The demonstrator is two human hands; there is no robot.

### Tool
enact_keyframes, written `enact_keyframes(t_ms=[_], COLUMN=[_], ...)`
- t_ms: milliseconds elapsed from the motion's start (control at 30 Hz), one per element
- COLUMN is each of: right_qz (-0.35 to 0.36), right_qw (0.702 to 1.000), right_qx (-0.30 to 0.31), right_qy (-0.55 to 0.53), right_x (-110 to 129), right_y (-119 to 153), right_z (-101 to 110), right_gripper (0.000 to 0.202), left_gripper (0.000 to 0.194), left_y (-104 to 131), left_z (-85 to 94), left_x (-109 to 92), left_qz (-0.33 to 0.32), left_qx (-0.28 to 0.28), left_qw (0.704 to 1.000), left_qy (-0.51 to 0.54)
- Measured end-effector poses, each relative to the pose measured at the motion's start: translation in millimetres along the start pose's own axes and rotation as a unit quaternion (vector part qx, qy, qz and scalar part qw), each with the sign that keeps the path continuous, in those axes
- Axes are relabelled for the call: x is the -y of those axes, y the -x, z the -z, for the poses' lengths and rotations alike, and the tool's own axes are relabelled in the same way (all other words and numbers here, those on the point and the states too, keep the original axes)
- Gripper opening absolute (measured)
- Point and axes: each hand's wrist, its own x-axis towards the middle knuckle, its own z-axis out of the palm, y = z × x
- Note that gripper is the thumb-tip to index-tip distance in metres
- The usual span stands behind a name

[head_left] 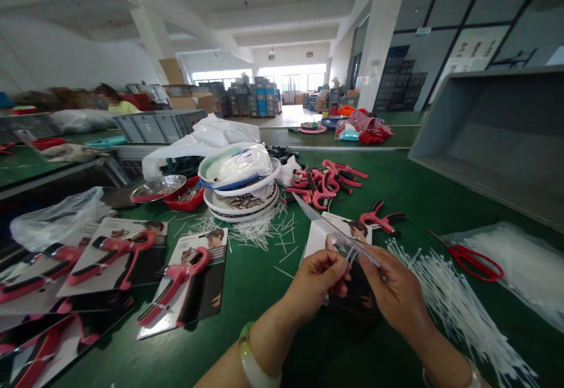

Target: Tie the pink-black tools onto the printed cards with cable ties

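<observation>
My right hand (394,279) grips a thin printed backing card (321,216), tilted nearly edge-on to me. My left hand (318,276) is closed in a pinch at the card's near face, on white cable ties (352,253) that pass by the card. How far they go through it I cannot tell. Behind and below my hands lies another printed card (362,232) on the green table. Just beyond my right hand rests a pink-and-black hand gripper (379,218). Loose white cable ties (453,300) are heaped to the right.
Carded hand grippers (178,288) lie at left, with a pile of loose ones (326,182) further back. Stacked trays (240,188) hold metal parts, beside a red dish (185,195). Red-handled scissors (476,263), a plastic bag (520,264) and a grey crate (497,141) stand right.
</observation>
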Motion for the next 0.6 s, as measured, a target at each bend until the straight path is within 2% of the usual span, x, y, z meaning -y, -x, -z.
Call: enact_keyframes(t_ms=[200,367,600], right_qz=[0.017,0.05,0.056], right_qw=[1.0,0.998,0.998], right_qx=[-0.007,-0.013,-0.011], right_qy=[0.006,0.027,0.033], right_x=[1.6,3.1,5.5], right_y=[-1.2,-1.2,-0.3], right_z=[0.2,-0.4,0.7], right_gripper=[0.025,0.025,0.024], left_gripper=[0.04,0.039,0.036], left_y=[1.7,2.3,1.9], left_z=[-2.5,0.0,2.9], left_x=[-3.6,-4.5,-4.6], left_qz=[0.013,0.022,0.023], left_qx=[-0.022,-0.018,-0.011], left_qw=[1.0,1.0,1.0], left_qy=[-0.002,-0.005,0.004])
